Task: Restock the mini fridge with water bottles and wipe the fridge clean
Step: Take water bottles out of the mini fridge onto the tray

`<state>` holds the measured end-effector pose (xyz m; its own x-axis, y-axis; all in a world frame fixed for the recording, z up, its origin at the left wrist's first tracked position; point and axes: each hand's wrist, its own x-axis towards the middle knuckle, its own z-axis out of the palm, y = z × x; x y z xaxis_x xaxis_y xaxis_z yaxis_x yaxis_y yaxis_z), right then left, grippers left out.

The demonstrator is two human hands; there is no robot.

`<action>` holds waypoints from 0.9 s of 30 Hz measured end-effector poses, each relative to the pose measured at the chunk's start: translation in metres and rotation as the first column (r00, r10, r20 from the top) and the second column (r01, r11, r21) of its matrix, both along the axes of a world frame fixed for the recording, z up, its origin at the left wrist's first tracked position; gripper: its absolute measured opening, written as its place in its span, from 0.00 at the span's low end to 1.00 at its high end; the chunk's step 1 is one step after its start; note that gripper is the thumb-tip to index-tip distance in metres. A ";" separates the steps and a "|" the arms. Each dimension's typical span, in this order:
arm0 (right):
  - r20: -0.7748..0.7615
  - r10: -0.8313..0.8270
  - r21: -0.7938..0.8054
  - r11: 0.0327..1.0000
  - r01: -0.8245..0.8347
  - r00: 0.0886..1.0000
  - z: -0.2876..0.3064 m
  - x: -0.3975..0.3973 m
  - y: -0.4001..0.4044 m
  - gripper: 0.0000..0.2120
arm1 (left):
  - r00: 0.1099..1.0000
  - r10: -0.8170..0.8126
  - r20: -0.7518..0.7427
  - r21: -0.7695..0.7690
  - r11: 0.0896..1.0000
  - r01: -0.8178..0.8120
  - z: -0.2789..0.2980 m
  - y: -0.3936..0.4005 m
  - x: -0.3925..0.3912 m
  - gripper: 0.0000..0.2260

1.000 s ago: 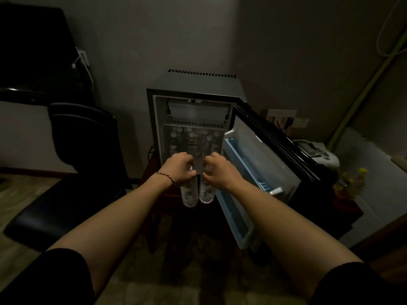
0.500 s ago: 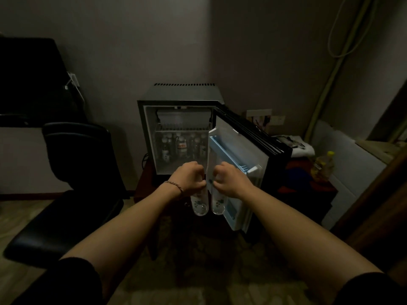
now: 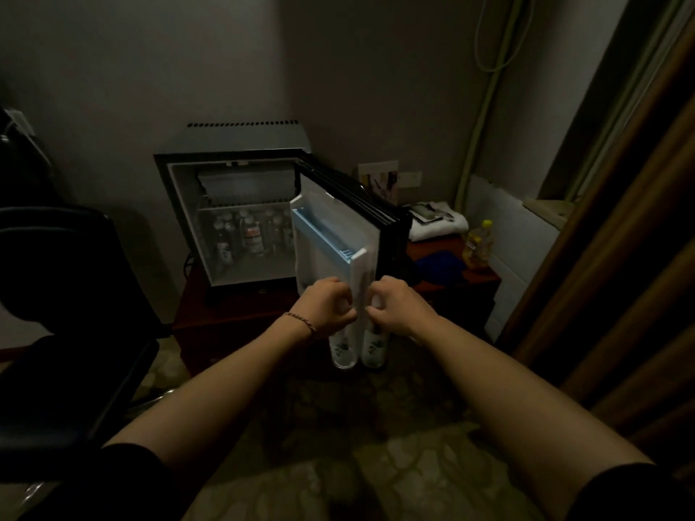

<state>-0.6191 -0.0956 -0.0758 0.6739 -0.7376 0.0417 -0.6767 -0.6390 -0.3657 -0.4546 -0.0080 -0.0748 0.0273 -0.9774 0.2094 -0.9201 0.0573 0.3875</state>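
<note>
Bottles (image 3: 246,235) inside open fridge (image 3: 240,141)

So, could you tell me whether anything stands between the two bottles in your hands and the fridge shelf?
Yes: the open fridge door hangs directly behind the left bottle and right bottle. The lower compartment lies left of the door, with bottles already filling its back.

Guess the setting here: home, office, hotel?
Probably a hotel room, though not certain. A bottle-stocked mini fridge sits on a low wooden cabinet, folded white towels lie beside it, and a black chair stands to the left.
</note>
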 end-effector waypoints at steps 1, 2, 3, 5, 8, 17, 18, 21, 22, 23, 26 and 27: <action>-0.002 -0.003 0.006 1.000 0.003 1.000 -0.002 -0.008 -0.003 0.06 | 1.000 -0.001 -0.004 -0.007 1.000 0.001 0.000 -0.004 -0.010 0.10; -0.009 -0.001 0.009 1.000 0.001 1.000 -0.003 -0.017 -0.007 0.06 | 1.000 0.000 -0.008 -0.011 1.000 0.000 -0.002 -0.009 -0.021 0.10; -0.019 0.004 0.004 1.000 -0.004 1.000 -0.004 -0.026 -0.012 0.07 | 1.000 0.007 -0.013 -0.010 1.000 -0.007 -0.003 -0.014 -0.031 0.09; -0.041 0.016 0.003 1.000 -0.016 0.999 -0.006 -0.045 -0.026 0.09 | 0.999 0.032 -0.017 -0.004 0.999 -0.032 -0.007 -0.025 -0.052 0.09; -0.081 0.077 0.004 0.997 -0.077 0.994 -0.005 -0.077 -0.051 0.10 | 0.996 0.087 -0.015 -0.001 0.996 -0.087 -0.010 -0.040 -0.084 0.10; -0.115 0.149 0.017 0.989 -0.148 0.982 0.011 -0.169 -0.126 0.09 | 0.969 0.243 -0.046 0.052 0.969 -0.241 -0.008 -0.109 -0.184 0.09; -0.116 0.150 0.022 0.989 -0.148 0.982 0.010 -0.176 -0.134 0.09 | 0.966 0.252 -0.049 0.050 0.967 -0.250 -0.008 -0.116 -0.191 0.08; -0.097 0.151 0.015 0.989 -0.150 0.984 0.011 -0.189 -0.160 0.10 | 0.962 0.272 -0.033 0.057 0.961 -0.270 -0.009 -0.140 -0.203 0.08; -0.092 0.156 0.015 0.988 -0.156 0.983 0.011 -0.191 -0.170 0.10 | 0.958 0.285 -0.033 0.065 0.957 -0.283 -0.009 -0.149 -0.204 0.08; -0.091 0.164 0.017 0.986 -0.163 0.982 0.011 -0.191 -0.180 0.10 | 0.953 0.301 -0.032 0.072 0.952 -0.298 -0.010 -0.158 -0.204 0.08; -0.075 0.166 0.029 0.986 -0.165 0.983 0.009 -0.186 -0.211 0.09 | 0.942 0.336 -0.023 0.070 0.940 -0.334 -0.015 -0.187 -0.197 0.09; -0.068 0.165 0.029 0.986 -0.163 0.984 0.008 -0.182 -0.221 0.09 | 0.939 0.343 -0.019 0.071 0.938 -0.341 -0.015 -0.197 -0.194 0.10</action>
